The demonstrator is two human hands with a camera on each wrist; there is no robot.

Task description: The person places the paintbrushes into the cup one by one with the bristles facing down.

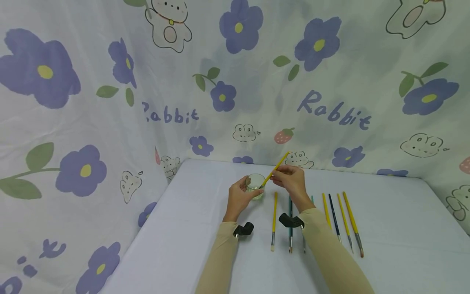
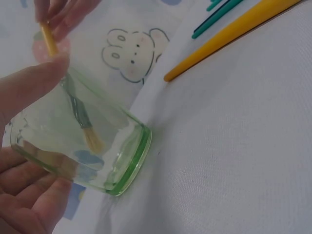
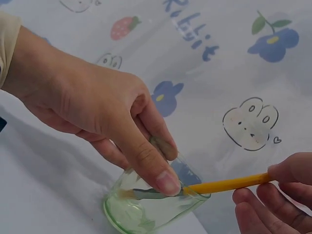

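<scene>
A clear greenish glass cup (image 2: 105, 168) stands on the table, its rim and side gripped by my left hand (image 1: 238, 198). Inside it slants a yellow-handled paintbrush (image 1: 277, 168), with its pale bristles down in the cup as the left wrist view shows. My right hand (image 1: 290, 181) pinches that brush by its yellow handle, above the rim. In the right wrist view the left thumb lies over the cup's rim, close to the brush's metal ferrule. To the right of the cup lies another yellow paintbrush (image 1: 274, 216), bristles toward me.
More paintbrushes lie in a row on the white table (image 1: 176, 245): a teal one (image 1: 291, 228) partly under the right forearm, a dark blue one (image 1: 334, 216), and a thick yellow one (image 1: 351, 218) farthest right. A patterned curtain (image 1: 257, 81) hangs behind the table and on its left.
</scene>
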